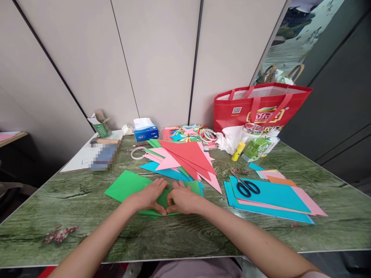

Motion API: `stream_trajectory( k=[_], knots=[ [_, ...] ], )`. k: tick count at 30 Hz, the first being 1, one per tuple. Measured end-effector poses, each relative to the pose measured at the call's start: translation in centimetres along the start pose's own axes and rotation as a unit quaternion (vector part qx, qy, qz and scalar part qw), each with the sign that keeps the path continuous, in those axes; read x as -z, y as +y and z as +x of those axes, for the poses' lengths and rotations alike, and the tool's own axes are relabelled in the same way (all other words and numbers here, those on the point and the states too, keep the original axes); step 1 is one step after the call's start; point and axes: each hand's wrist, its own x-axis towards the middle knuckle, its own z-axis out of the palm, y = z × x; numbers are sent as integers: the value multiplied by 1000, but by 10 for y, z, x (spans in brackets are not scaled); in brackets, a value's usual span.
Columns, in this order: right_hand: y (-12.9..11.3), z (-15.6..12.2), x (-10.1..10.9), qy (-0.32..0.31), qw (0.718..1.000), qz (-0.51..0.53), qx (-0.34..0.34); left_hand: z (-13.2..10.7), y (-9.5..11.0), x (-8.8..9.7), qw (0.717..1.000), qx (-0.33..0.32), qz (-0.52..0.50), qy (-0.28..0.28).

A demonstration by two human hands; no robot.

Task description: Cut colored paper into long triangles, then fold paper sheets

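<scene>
A green paper sheet (127, 184) lies on the green wood-grain table (72, 208) in front of me. My left hand (149, 197) and my right hand (182, 199) rest side by side on its folded middle, fingers curled and pressing the paper down, fingertips meeting near the fold. Just beyond my hands lies a pile of folded red, pink, blue and green paper triangles (185, 158).
Black-handled scissors (247, 188) lie on a stack of blue and pink sheets (275, 199) to the right. Behind stand a red shopping bag (257, 108), a yellow glue stick (238, 151), a tissue box (145, 130), tape rings (138, 153) and a small green carton (100, 124).
</scene>
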Motion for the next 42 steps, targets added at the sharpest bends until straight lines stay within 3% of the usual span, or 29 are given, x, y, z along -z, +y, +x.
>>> stream_trajectory(
  k=[8,15,24,31,36,39,42],
  knots=[
    [19,-10,-21,65,996,31,44,-2,-1,-5,1000,-1,4,18],
    [41,-39,-24,101,993,39,52,1,-3,-4,999,-21,24,17],
    [57,-68,-21,110,994,23,16,12,22,-12,989,79,121,32],
    [66,-83,-20,115,993,6,-15,13,27,-11,985,104,140,23],
    [56,-85,-2,67,992,-93,-60,14,30,-10,981,115,153,13],
    [38,-76,8,90,987,-113,-76,16,31,-11,980,120,161,13],
    [22,-60,4,122,992,-36,-10,16,29,-14,978,126,167,18]
  ],
)
